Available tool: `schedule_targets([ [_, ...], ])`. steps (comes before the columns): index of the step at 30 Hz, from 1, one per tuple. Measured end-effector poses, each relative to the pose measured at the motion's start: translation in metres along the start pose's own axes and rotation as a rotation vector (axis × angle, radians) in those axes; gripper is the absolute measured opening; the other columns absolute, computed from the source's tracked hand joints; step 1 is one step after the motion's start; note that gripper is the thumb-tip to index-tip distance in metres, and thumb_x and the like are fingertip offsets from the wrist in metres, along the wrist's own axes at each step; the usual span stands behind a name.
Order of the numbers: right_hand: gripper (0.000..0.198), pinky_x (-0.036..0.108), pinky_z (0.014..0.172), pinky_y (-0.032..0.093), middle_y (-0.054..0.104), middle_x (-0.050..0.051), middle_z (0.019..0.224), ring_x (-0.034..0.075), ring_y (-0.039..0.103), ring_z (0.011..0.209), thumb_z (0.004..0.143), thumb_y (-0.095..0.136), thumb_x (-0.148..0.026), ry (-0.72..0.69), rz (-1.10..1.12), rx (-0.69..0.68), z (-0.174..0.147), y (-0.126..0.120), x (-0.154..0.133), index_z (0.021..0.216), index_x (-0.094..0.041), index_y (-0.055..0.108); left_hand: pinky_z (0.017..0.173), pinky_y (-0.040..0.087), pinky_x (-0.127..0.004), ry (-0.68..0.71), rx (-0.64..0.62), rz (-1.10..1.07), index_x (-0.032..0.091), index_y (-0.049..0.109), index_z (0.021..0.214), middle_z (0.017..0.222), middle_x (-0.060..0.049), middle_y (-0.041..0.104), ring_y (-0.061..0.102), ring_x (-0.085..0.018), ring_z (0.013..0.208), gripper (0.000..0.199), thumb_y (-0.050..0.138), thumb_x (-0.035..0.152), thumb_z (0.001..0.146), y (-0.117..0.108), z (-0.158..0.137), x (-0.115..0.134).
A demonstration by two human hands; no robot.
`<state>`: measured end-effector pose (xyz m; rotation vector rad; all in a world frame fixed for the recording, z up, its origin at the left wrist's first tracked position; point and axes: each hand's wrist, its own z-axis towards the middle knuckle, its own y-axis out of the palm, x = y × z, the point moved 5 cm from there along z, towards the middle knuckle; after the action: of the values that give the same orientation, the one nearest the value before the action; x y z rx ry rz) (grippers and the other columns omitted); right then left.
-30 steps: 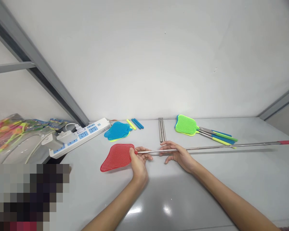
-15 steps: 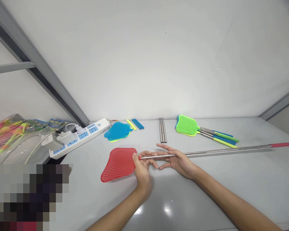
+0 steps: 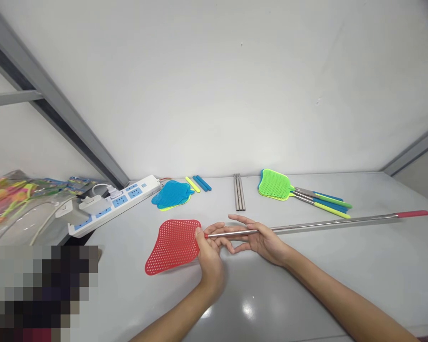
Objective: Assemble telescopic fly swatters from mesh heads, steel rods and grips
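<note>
A red fly swatter [image 3: 174,244] with an extended telescopic metal rod lies across both my hands, above the table. My left hand [image 3: 211,254] grips it at the neck, thumb pressed over the joint where the perforated head meets the rod. Farther along, my right hand [image 3: 266,241] holds the rod between thumb and fingers, its index finger stretched out to the left. The fingertips of the two hands are close together. At the far right end of the rod is a red handle sleeve [image 3: 413,214].
Behind my hands lie blue and yellow swatter heads [image 3: 173,194], yellow and blue sleeves [image 3: 201,183], and several metal rods [image 3: 239,192]. Swatters with green heads [image 3: 275,184] on top are stacked to the right. A white power strip [image 3: 117,204] with chargers and plastic-bagged items [image 3: 10,199] are at left.
The view has shifted slightly, moving the background a little to the left. My hands keep the same hold on the fly swatter, whose head sits slightly lower and farther left in view.
</note>
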<state>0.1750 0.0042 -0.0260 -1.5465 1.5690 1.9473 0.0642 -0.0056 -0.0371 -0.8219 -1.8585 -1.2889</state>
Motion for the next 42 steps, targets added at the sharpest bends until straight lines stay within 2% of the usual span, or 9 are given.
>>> schedule_targets([
  [4, 0.039, 0.046, 0.080, 0.036, 0.055, 0.012, 0.108, 0.024, 0.050, 0.099, 0.078, 0.033, -0.026, 0.000, -0.001, 0.003, -0.0001, 0.0011, 0.0003, 0.115, -0.020, 0.043, 0.049, 0.041, -0.027, 0.006, -0.014, 0.012, 0.012, 0.056, 0.075, 0.041, 0.001, 0.052, 0.049, -0.013, 0.035, 0.049, 0.024, 0.049, 0.079, 0.0011, -0.0014, -0.0008],
  [9, 0.039, 0.043, 0.077, 0.038, 0.055, 0.012, 0.107, 0.024, 0.051, 0.096, 0.078, 0.033, -0.027, 0.011, -0.013, -0.005, 0.0006, 0.0016, 0.0019, 0.115, -0.019, 0.044, 0.052, 0.041, -0.028, -0.006, -0.059, 0.028, 0.013, 0.056, 0.077, 0.059, -0.004, 0.063, 0.049, -0.012, 0.036, 0.048, 0.027, 0.051, 0.078, 0.0049, -0.0056, -0.0014],
  [16, 0.039, 0.041, 0.077, 0.038, 0.054, 0.011, 0.108, 0.024, 0.050, 0.098, 0.078, 0.033, -0.028, 0.018, -0.036, -0.008, 0.0009, 0.0020, 0.0024, 0.114, -0.020, 0.044, 0.050, 0.041, -0.027, -0.007, -0.054, 0.018, 0.014, 0.056, 0.077, 0.069, -0.006, 0.065, 0.050, -0.011, 0.036, 0.047, 0.028, 0.052, 0.077, 0.0048, -0.0054, -0.0032],
  [25, 0.039, 0.038, 0.073, 0.039, 0.055, 0.011, 0.107, 0.024, 0.051, 0.096, 0.077, 0.035, -0.027, 0.019, -0.031, -0.013, 0.0013, 0.0019, 0.0027, 0.115, -0.020, 0.044, 0.049, 0.040, -0.027, -0.026, -0.112, 0.003, 0.013, 0.056, 0.078, 0.062, -0.007, 0.065, 0.054, -0.014, 0.043, 0.048, 0.026, 0.051, 0.078, 0.0086, -0.0071, -0.0042],
  [33, 0.038, 0.039, 0.076, 0.039, 0.053, 0.009, 0.109, 0.022, 0.051, 0.095, 0.077, 0.034, -0.028, 0.019, -0.026, 0.006, 0.0005, 0.0027, 0.0029, 0.113, -0.020, 0.046, 0.047, 0.039, -0.026, -0.035, -0.126, -0.001, 0.013, 0.056, 0.078, 0.073, -0.008, 0.066, 0.055, -0.014, 0.043, 0.047, 0.028, 0.052, 0.077, 0.0100, -0.0064, -0.0056],
  [42, 0.037, 0.042, 0.078, 0.037, 0.055, 0.010, 0.107, 0.023, 0.052, 0.095, 0.078, 0.033, -0.027, 0.018, -0.019, -0.006, 0.0008, 0.0028, 0.0048, 0.113, -0.020, 0.046, 0.047, 0.037, -0.026, -0.034, -0.149, -0.004, 0.014, 0.054, 0.079, 0.066, -0.006, 0.065, 0.055, -0.013, 0.042, 0.046, 0.024, 0.050, 0.080, 0.0091, -0.0078, -0.0074],
])
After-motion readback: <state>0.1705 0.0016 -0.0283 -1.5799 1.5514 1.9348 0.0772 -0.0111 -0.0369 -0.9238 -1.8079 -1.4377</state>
